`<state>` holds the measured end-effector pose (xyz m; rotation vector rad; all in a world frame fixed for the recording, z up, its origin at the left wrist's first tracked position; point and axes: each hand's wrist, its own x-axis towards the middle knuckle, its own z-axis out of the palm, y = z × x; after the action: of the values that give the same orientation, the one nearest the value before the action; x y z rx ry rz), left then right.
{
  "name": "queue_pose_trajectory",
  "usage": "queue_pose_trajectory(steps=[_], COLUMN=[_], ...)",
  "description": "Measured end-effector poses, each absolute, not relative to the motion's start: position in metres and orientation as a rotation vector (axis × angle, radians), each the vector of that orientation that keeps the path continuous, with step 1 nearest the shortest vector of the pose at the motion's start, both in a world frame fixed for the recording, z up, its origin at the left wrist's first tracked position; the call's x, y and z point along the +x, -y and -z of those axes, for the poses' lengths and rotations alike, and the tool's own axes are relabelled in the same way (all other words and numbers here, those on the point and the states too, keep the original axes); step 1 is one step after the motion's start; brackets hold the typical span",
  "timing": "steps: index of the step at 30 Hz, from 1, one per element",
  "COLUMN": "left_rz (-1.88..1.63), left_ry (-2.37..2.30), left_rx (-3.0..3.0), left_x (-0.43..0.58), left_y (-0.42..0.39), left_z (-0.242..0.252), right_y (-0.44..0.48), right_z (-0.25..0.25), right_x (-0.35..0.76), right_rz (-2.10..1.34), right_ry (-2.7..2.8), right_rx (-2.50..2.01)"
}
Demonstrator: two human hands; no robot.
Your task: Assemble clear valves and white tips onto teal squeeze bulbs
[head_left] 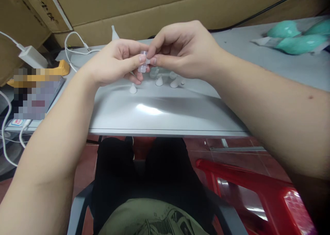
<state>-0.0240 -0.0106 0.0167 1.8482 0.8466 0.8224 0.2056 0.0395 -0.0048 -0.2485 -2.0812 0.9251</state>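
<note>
A small, clear plastic piece (142, 69), roughly cylindrical with ridged ends, is held above the table. The thumb and fingers of my left hand (113, 61) are closed around its middle. From the other side, my right hand (187, 51) pinches thumb and forefinger at a small translucent part (147, 61) against that piece; whether the two are joined I cannot tell. Below the hands stand several small white cone-shaped pieces, among them a left cone (133, 89) and a middle cone (159, 81). Further clear pieces behind them are partly hidden by my fingers.
A white pointed nozzle (114, 33) rises behind my left hand. At the left lie a white charger (33, 57), cables and a yellow object (63, 68). Teal bags (300, 44) rest at the back right. Cardboard (154, 8) walls the far side; a red stool (247, 183) stands below.
</note>
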Motion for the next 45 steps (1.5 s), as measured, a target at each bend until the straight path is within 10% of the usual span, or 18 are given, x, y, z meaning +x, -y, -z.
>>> queue_pose_trajectory(steps=[45], left_rz=[-0.943], left_ry=[-0.854], left_rx=[1.916], left_x=[-0.0185], left_y=[0.0096], left_z=[-0.0168], right_y=[-0.0346], right_z=[0.0067], right_x=[0.1993], right_rz=[-0.906], right_ry=[2.037], right_rx=[-0.385])
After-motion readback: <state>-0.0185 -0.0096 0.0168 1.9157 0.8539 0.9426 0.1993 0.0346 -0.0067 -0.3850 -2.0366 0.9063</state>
